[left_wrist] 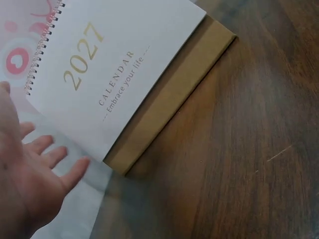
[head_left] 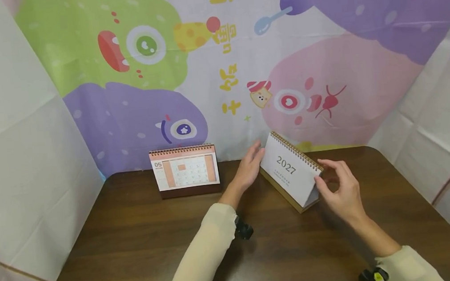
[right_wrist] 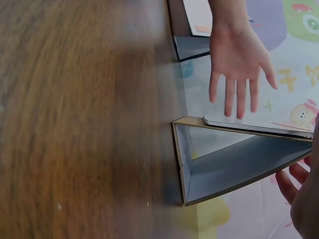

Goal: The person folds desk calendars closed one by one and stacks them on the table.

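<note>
My right hand (head_left: pixel 344 193) grips the 2027 calendar (head_left: pixel 286 173) at its upper corner. My left hand (head_left: pixel 249 168) — fingers (right_wrist: pixel 230 95) straight — hovers beside it.

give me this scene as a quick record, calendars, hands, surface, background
calendar in hand: white 2027 calendar, standing angled, gold spiral along top
other calendar: orange-and-white calendar, showing 05, standing to the left, untouched
left hand: left hand with fingers extended, beside the 2027 calendar's left end
right hand: right hand around its upper right corner
surface: dark brown wooden table
background: cartoon-printed backdrop
</note>
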`<state>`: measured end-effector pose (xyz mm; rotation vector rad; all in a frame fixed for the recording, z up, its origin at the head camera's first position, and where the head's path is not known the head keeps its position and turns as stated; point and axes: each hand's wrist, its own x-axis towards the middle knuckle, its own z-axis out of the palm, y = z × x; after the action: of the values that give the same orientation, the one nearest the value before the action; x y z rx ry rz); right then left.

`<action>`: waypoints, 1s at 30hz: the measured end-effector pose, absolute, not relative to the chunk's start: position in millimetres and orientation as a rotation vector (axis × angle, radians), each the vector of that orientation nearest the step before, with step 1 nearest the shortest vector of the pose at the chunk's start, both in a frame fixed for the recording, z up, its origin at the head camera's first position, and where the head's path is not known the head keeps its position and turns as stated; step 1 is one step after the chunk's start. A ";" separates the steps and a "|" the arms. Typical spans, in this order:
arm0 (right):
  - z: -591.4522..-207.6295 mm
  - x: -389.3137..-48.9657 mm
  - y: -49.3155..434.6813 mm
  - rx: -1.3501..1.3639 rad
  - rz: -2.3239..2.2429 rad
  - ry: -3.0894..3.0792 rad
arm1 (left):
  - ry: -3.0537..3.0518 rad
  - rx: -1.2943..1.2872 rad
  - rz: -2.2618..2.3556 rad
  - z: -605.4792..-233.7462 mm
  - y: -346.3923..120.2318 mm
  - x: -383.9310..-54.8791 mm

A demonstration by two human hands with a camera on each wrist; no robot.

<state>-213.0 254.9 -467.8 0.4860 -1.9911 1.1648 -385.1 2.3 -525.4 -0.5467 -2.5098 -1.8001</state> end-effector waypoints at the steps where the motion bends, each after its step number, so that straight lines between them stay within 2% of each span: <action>1: -467.8 -213.0 254.3 0.480 1.155 -1.986 | -2.531 -0.547 -1.784 -519.3 2.6 -378.2; 4: -468.3 -213.4 252.8 0.457 1.130 -1.974 | -2.560 -0.562 -1.832 -519.6 1.8 -376.9; 8: -469.3 -214.3 251.8 0.434 1.125 -1.966 | -2.545 -0.586 -1.864 -555.5 3.4 -409.5; 12: -469.7 -214.6 251.1 0.432 1.124 -1.959 | -2.522 -0.615 -1.917 -570.6 2.7 -423.4; 16: -468.6 -213.6 249.9 0.431 1.124 -1.959 | -2.502 -0.607 -1.968 -565.1 1.0 -416.8; 22: -468.9 -213.7 248.2 0.433 1.139 -1.947 | -2.508 -0.577 -1.886 -538.1 -2.2 -390.8; 30: -466.3 -214.3 244.4 0.428 1.155 -1.930 | -2.493 -0.540 -1.898 -527.6 -7.4 -379.6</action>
<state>-214.3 244.4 -466.3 0.4276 -1.9305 1.1548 -379.6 -7.4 -527.6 -0.5398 -2.4934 -1.8979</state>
